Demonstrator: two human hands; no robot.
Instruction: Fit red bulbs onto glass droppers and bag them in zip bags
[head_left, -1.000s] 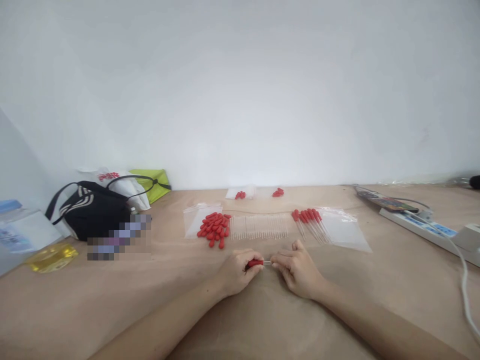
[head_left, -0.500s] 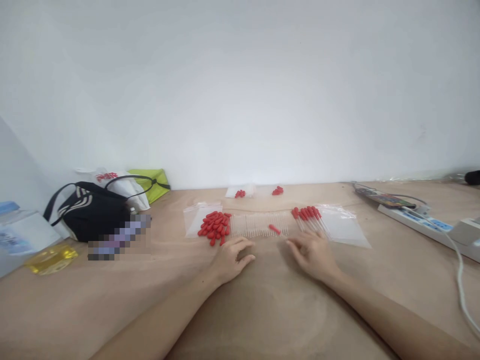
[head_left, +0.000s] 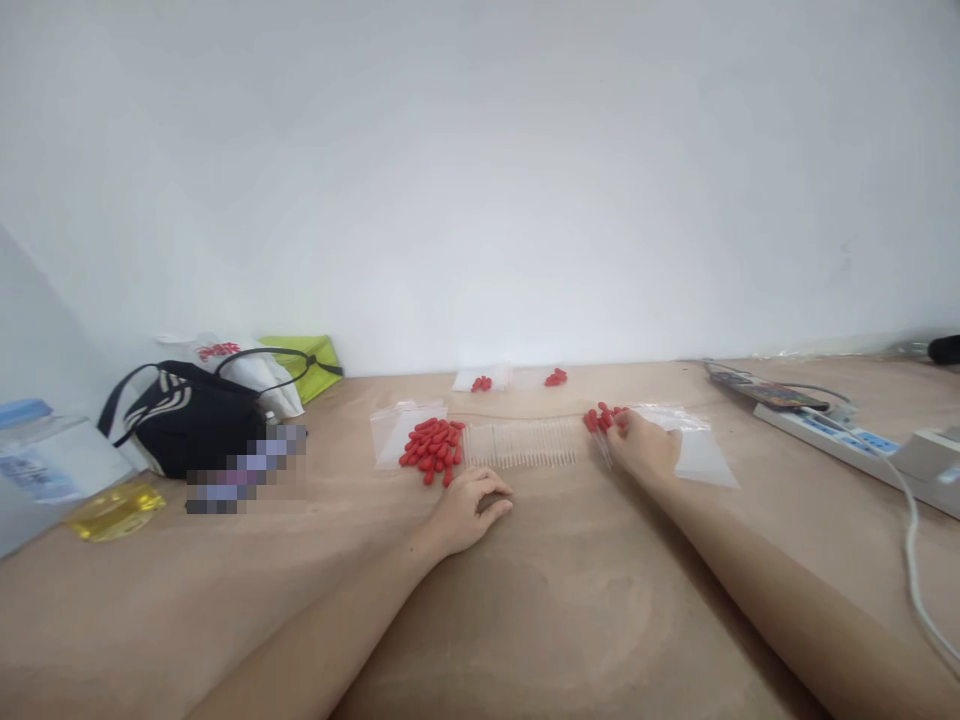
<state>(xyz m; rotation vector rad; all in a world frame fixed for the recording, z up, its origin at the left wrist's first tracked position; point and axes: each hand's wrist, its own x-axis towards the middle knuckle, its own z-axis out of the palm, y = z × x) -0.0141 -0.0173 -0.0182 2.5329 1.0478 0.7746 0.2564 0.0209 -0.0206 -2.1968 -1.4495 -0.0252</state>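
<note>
Resting our right hand [head_left: 643,443] at slim, red-bulbed clear droppers [head_left: 602,415], right of the row of thin clear tubes [head_left: 520,444].
Our loosely curled left hand [head_left: 466,508] is empty; whether the right grasps anything, we cannot tell. Droppers look light, probably brittle-stemmed; we'd pinch their soft-looking bulbs.

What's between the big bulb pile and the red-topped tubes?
Head view: a row of clear tubes lies between the bulb pile and the red-topped tubes.
</note>
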